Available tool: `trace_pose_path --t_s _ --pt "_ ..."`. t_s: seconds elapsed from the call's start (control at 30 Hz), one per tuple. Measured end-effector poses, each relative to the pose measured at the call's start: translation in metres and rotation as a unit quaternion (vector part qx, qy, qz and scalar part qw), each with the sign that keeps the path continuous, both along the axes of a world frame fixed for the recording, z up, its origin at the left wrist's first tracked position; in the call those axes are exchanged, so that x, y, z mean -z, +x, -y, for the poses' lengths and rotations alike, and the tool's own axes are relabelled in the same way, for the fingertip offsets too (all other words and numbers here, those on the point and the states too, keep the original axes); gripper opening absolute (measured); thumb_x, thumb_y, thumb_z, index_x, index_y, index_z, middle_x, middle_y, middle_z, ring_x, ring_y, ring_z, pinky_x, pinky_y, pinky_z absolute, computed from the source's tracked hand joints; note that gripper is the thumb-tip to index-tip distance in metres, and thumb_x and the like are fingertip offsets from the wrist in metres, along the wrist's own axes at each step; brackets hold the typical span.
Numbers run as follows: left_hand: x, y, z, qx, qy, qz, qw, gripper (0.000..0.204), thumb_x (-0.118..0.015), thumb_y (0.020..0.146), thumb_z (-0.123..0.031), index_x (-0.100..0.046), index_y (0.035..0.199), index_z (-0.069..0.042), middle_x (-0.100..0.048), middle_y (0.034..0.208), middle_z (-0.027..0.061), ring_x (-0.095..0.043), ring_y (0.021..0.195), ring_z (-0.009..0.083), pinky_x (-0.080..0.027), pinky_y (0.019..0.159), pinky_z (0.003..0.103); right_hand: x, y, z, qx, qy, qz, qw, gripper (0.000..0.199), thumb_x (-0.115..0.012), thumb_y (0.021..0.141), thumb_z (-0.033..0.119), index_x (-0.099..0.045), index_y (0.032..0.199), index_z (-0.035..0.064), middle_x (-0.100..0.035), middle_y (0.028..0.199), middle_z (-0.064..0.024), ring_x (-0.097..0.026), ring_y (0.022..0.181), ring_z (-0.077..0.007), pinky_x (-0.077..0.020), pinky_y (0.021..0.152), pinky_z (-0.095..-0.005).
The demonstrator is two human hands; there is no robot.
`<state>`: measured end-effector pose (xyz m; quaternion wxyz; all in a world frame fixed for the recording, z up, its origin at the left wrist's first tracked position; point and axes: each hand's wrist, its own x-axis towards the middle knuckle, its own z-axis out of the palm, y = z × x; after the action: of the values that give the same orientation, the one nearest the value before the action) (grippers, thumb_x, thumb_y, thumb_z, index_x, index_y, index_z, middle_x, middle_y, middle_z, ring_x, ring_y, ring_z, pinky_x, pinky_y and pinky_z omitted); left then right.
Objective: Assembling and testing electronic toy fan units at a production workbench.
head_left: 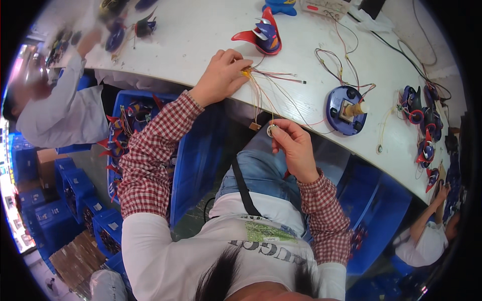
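Note:
My left hand (224, 74) rests on the white table's edge (201, 35), its fingers pinched on a bundle of thin coloured wires (271, 85) with a yellow end. Below the table edge, my right hand (293, 145) pinches a small round white part (270, 131) that hangs from those wires. A red and blue toy shell (262, 36) sits just beyond my left hand. To the right lies a round blue base (345, 110) with a tan peg in its middle, wired too.
Several red and blue toy pieces (424, 125) lie at the table's right end. A blue crate (145, 125) of similar parts stands under my left arm, more blue crates (75, 200) at the left. One person (60, 110) works at the left, another (427, 236) at the lower right.

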<state>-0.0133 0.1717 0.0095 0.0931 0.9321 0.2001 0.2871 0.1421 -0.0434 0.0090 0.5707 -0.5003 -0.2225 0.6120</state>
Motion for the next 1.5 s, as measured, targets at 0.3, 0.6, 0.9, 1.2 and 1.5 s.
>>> trace_pose_path --t_s 0.3,0.6,0.9,1.2,1.5 --pt "0.013 0.009 -0.013 0.034 0.062 -0.038 0.997 0.018 -0.062 0.084 -0.011 -0.061 0.102 -0.006 -0.055 0.097 0.0068 -0.051 0.089 0.0207 -0.044 0.082 0.03 0.004 0.003 -0.001 -0.013 0.0 -0.027 1.0 0.024 -0.06 0.09 0.008 -0.061 0.112 -0.002 -0.061 0.089 -0.006 -0.052 0.066 -0.0098 -0.0456 0.058 -0.0204" --pt "0.015 0.007 -0.018 0.046 0.079 -0.037 0.995 0.019 -0.061 0.084 -0.009 -0.061 0.103 -0.005 -0.055 0.098 0.0071 -0.053 0.088 0.0216 -0.046 0.081 0.031 0.014 -0.01 0.006 0.008 0.089 0.051 0.995 0.035 -0.063 0.087 0.002 -0.054 0.12 0.0005 -0.059 0.091 -0.0049 -0.052 0.068 -0.0083 -0.0448 0.058 -0.0186" --pt "0.01 -0.022 0.039 -0.047 0.017 0.059 0.997 0.04 -0.06 0.079 -0.001 -0.056 0.119 -0.002 -0.052 0.115 0.0133 -0.053 0.095 0.025 -0.046 0.082 0.03 0.027 -0.012 0.004 0.02 0.053 0.045 0.997 0.035 -0.061 0.087 0.0 -0.051 0.12 0.0011 -0.058 0.097 -0.0057 -0.052 0.073 -0.0084 -0.0453 0.061 -0.0179" --pt "0.016 -0.016 0.134 -0.129 -0.299 0.219 0.92 0.031 -0.061 0.079 0.001 -0.057 0.109 0.001 -0.054 0.105 0.0133 -0.054 0.089 0.0244 -0.046 0.08 0.031 0.02 -0.006 0.005 0.059 0.111 0.139 0.982 0.037 -0.062 0.087 0.001 -0.05 0.122 0.0001 -0.061 0.1 -0.0079 -0.055 0.073 -0.0097 -0.0476 0.063 -0.0197" --pt "0.004 0.001 0.073 -0.145 -0.115 0.185 0.965 0.03 -0.062 0.082 -0.007 -0.057 0.11 0.002 -0.054 0.11 0.0124 -0.052 0.095 0.025 -0.044 0.086 0.032 -0.048 0.014 0.04 -0.061 0.116 0.404 0.905 0.034 -0.065 0.083 0.003 -0.057 0.116 0.0003 -0.066 0.092 -0.0085 -0.057 0.069 -0.0108 -0.0476 0.063 -0.0206"
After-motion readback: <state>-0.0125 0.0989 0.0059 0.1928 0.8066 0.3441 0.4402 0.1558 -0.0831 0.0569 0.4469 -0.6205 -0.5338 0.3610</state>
